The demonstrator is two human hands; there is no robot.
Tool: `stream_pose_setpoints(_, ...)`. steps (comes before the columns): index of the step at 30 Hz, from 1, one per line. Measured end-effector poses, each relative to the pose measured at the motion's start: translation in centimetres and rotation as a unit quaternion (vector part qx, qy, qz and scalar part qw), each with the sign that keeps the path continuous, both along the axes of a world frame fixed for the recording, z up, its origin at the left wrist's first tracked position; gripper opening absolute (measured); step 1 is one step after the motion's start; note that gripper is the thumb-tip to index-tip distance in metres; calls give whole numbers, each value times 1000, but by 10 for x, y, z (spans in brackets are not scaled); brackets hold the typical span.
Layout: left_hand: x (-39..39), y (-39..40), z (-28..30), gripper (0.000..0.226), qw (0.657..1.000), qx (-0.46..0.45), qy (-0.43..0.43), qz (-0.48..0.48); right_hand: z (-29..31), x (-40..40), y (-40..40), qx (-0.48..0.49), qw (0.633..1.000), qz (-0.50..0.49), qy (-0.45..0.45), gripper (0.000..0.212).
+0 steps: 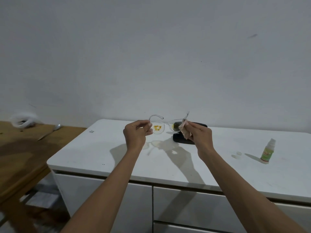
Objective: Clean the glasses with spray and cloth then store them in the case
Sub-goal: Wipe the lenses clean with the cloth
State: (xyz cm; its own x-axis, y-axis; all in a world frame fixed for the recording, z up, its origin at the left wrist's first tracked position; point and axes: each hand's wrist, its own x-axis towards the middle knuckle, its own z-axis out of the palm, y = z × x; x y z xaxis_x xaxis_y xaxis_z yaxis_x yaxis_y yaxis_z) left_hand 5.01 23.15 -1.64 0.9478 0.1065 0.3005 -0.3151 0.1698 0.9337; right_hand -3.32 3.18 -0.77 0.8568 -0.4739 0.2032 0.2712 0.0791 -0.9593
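Clear-framed glasses (165, 123) hang in the air above the white cabinet top (101, 152), both temples unfolded. The left lens carries a yellow-orange smear; the right lens looks dark and smeared. My left hand (137, 133) pinches the frame at its left end. My right hand (201, 137) holds a small beige cloth (184, 131) pressed against the right lens. Behind my right hand lies the open black glasses case (180, 140), partly hidden. The green-labelled spray bottle (267, 151) stands upright at the right, its clear cap (237, 155) lying off beside it.
A wooden table (21, 148) adjoins the cabinet on the left, with a knife (48, 132) and a white plastic bag (24, 121) on it. A plain wall rises right behind the cabinet. Drawer fronts run below the front edge.
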Motion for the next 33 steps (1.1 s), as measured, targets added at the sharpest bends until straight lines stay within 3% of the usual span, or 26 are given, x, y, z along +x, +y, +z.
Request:
stream_pose_setpoints(8, -4, 14, 13, 10, 1000, -16, -15, 4, -3, 22, 40, -61, 995, -78, -17, 17)
stream_pose_setpoints(20, -14, 11, 28, 11, 999, -36, -33, -7, 7, 41, 69, 62, 977, -187, -80, 8)
stream_pose_setpoints(28, -15, 9, 29, 12, 998, -41, -41, -1, 10, 44, 72, 128, 974, -167, -83, 13)
stream_pose_setpoints(33, -11, 18, 25, 12, 998, -44, -37, 15, 2, 44, 62, 59, 993, -95, -50, 12)
